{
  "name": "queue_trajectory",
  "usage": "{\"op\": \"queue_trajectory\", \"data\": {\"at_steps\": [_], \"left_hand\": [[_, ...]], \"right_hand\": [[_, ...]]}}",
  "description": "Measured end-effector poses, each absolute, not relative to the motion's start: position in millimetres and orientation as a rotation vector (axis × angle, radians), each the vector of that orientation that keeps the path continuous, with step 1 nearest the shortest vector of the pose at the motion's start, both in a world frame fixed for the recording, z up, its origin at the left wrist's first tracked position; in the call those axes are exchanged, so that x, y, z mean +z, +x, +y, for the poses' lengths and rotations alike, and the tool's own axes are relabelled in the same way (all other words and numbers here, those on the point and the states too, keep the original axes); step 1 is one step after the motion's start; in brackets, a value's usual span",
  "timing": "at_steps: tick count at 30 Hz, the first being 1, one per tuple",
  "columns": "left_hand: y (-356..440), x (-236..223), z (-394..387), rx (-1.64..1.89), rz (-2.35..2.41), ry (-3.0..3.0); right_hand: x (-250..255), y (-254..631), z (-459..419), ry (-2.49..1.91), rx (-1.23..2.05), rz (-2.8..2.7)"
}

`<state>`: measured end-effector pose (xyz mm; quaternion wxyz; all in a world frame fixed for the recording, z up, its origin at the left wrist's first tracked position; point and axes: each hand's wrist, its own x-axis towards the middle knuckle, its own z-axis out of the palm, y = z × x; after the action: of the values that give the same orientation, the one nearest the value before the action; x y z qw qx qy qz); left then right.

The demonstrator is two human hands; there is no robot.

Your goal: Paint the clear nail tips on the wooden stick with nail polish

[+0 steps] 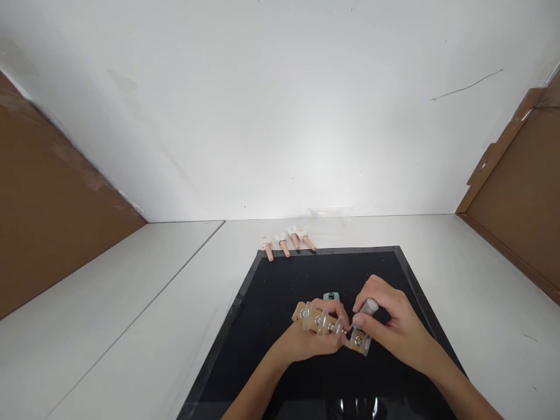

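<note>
My left hand is closed around a tan bar. Clear plastic pieces and several metal screw-like studs sit along the bar's top, and its right end sticks out past my fingers. My right hand grips a short grey cylinder between thumb and fingers, tilted over the right end of the bar. Its lower end is hidden by the thumb, so I cannot tell whether it touches a stud. Just beyond my left hand lies a teal object with a dark round mark, partly covered by that hand.
Several small pink pegs with white heads lie along the back edge of the black mat. Shiny clear pieces show at the mat's front. A white wall stands behind, with brown panels at both sides.
</note>
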<state>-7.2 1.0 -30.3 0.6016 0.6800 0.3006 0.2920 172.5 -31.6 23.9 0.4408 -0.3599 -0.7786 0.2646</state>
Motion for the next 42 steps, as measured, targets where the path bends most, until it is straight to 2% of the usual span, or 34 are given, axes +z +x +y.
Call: {"op": "queue_trajectory", "data": {"at_steps": [9, 13, 17, 22, 27, 31, 36, 42], "left_hand": [[-9.9, -33.3, 1.3, 0.698, 0.639, 1.550], [-11.5, -34.5, 1.2, 0.695, 0.634, 1.506], [-12.9, -35.6, 1.4, 0.702, 0.579, 1.459], [-13.9, -32.7, 1.8, 0.704, 0.546, 1.440], [-13.7, -35.3, 1.7, 0.715, 0.563, 1.419], [-13.3, -37.4, 2.2, 0.722, 0.567, 1.402], [-13.7, -33.6, 1.4, 0.734, 0.570, 1.404], [-12.8, -29.1, 1.2, 0.736, 0.566, 1.407]], "right_hand": [[22.9, 173.1, -32.4, -0.915, 0.657, -1.877], [23.0, 173.3, -32.7, -0.804, 0.761, -1.900], [21.9, 173.5, -32.4, -0.912, 0.747, -1.832], [21.6, 173.2, -32.1, -0.773, 0.816, -1.850], [18.0, 174.3, -31.7, -0.903, 0.756, -1.755], [17.2, 174.0, -31.5, -0.755, 0.844, -1.792], [18.3, 173.5, -31.0, -0.891, 0.817, -1.765], [17.2, 173.1, -30.9, -0.752, 0.837, -1.810]]}}
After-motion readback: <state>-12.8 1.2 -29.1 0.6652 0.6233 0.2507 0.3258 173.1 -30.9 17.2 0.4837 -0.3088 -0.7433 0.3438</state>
